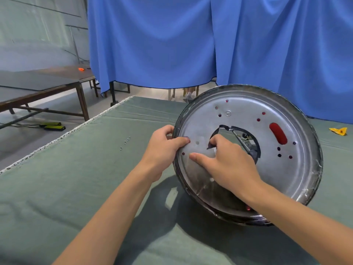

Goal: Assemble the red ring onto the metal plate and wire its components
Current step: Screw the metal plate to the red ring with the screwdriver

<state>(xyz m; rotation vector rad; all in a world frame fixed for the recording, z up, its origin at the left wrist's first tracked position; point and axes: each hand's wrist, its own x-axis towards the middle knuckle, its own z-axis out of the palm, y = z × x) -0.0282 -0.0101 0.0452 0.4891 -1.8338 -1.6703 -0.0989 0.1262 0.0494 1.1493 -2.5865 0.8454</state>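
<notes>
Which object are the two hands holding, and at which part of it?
The metal plate: left hand grips its left rim; right hand hooks fingers over the edge of its centre hole.

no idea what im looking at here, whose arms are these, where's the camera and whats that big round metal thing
There is no machine here: these are a person's two bare arms, seen from a camera worn on their head that looks forward and down.

The big round thing is a metal plate, a disc with a large hole in the middle and many small holes. It is tilted up on its edge on a table covered with green cloth. Red shows through the holes and an oval slot, so the red ring seems to sit behind it.

The left hand grips the plate's rim. The right hand lies on the plate's face with fingers hooked into the centre hole.

Also on the cloth: a few small metal screws to the left and a yellow scrap at far right. A blue curtain hangs behind.
</notes>
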